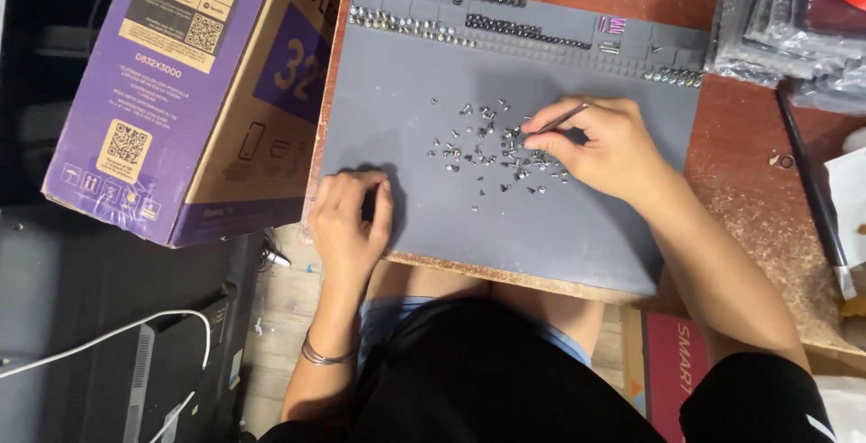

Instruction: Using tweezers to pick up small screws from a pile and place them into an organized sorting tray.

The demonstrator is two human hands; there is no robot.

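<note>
A grey work mat [433, 217] lies on a worn wooden table. Several small loose screws [492, 150] are scattered in its middle. My right hand [600, 150] pinches slim metal tweezers [559, 119], their tip down among the screws. My left hand [347, 217] rests curled on the mat's near left corner, fingers closed, with nothing visible in it. Rows of sorted screws and bits [487, 28] fill the small compartments along the mat's far edge.
A large purple and brown cardboard box [189, 82] leans at the table's left edge. Clear plastic packets [785, 28] are stacked at the far right. A long dark tool [812, 190] lies on the wood to the right. A white cable [108, 339] runs over dark gear on the floor.
</note>
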